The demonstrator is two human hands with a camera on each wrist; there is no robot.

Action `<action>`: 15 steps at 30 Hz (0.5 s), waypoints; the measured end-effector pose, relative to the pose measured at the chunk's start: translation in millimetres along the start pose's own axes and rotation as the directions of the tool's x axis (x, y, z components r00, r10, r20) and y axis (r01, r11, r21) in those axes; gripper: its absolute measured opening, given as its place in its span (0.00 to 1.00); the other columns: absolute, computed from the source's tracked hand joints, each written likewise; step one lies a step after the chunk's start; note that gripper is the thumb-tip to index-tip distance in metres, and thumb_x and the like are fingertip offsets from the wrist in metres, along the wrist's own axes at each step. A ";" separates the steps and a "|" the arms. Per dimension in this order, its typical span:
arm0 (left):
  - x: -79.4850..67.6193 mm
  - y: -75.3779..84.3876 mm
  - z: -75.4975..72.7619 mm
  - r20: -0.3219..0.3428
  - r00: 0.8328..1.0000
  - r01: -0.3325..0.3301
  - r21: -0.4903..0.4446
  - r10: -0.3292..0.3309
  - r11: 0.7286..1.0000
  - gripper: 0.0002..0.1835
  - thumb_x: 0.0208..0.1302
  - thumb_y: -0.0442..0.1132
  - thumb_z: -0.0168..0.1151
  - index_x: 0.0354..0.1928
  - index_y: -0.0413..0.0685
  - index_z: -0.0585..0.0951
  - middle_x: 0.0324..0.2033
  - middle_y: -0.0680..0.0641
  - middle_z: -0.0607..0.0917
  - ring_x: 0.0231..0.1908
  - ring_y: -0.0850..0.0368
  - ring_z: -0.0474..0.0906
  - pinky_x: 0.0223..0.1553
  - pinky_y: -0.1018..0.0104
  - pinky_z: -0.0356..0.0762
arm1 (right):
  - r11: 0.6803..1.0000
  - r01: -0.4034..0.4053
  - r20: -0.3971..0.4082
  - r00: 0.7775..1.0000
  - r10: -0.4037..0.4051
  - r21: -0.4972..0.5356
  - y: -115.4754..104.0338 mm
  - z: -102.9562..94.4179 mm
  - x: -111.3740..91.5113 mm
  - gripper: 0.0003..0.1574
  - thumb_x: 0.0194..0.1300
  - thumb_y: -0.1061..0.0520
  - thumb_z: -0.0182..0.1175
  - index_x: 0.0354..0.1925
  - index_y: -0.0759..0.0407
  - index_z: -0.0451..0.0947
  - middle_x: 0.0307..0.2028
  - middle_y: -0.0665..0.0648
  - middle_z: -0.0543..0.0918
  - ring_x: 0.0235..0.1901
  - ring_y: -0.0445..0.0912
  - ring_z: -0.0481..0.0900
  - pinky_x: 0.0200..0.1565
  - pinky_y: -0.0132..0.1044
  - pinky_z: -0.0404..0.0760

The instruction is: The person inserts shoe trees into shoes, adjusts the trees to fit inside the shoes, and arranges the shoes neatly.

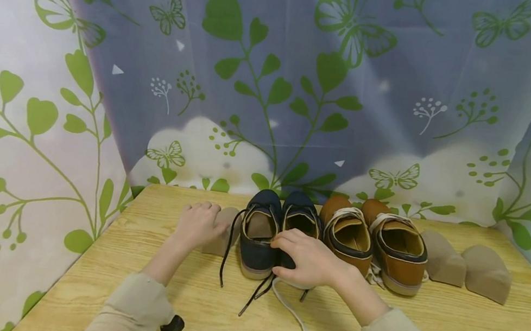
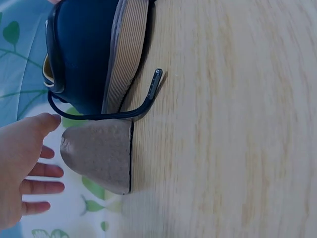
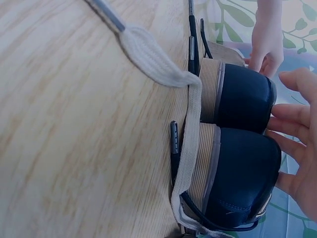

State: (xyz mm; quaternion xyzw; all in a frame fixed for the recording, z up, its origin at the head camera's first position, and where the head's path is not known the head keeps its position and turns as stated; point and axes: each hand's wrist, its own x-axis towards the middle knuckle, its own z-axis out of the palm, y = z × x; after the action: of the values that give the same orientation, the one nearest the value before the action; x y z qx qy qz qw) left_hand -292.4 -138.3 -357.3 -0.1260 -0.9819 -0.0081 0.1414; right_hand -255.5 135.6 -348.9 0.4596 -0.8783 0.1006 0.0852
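A pair of navy lace-up shoes stands at the table's middle, heels toward me. A taupe surface shows in the opening of the left navy shoe; the right navy shoe is partly hidden by my right hand. The fingers of that hand are spread loosely at the heel collars. Left of the shoes lies a taupe rounded wedge-shaped block. My left hand is over its top edge, fingers extended and nothing gripped. A black lace hangs between this block and the shoe.
Brown shoes with pale laces stand close on the right. Beyond them lie two more taupe blocks. A loose beige lace trails toward me over the wooden table. A patterned curtain hangs behind.
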 end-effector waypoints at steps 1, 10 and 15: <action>0.1 0.4 0.1 0.016 1.000 0.014 0.001 -0.014 1.000 0.28 0.62 0.56 0.55 0.52 0.40 0.76 0.45 0.40 0.80 0.45 0.42 0.76 0.47 0.47 0.70 | 1.000 0.001 0.000 1.000 -0.001 0.000 0.1 0.0 -0.1 0.26 0.62 0.45 0.57 0.54 0.57 0.74 0.53 0.53 0.74 0.54 0.48 0.70 0.51 0.44 0.72; -0.2 7.2 6.6 0.125 0.986 0.110 0.018 -0.112 0.994 0.36 0.58 0.64 0.54 0.54 0.39 0.75 0.44 0.40 0.80 0.44 0.43 0.77 0.46 0.46 0.71 | 1.000 0.015 -0.008 1.000 -0.015 -0.002 1.6 2.3 -0.2 0.26 0.62 0.45 0.57 0.54 0.57 0.74 0.53 0.53 0.74 0.53 0.48 0.70 0.51 0.43 0.72; -1.8 13.6 6.7 0.151 0.980 0.130 0.025 -0.132 0.991 0.35 0.57 0.63 0.56 0.56 0.41 0.75 0.41 0.41 0.81 0.40 0.43 0.78 0.39 0.49 0.74 | 1.000 0.014 -0.009 1.000 -0.014 -0.009 2.4 2.9 0.3 0.26 0.62 0.45 0.57 0.53 0.57 0.74 0.53 0.53 0.74 0.53 0.48 0.70 0.51 0.43 0.72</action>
State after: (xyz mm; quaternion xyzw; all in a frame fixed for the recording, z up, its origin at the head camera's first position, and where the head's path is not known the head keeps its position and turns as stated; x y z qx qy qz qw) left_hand -289.2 -125.3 -364.6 -0.0602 -0.9960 -0.0004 0.0662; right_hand -257.8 136.0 -351.9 0.4649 -0.8751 0.0983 0.0920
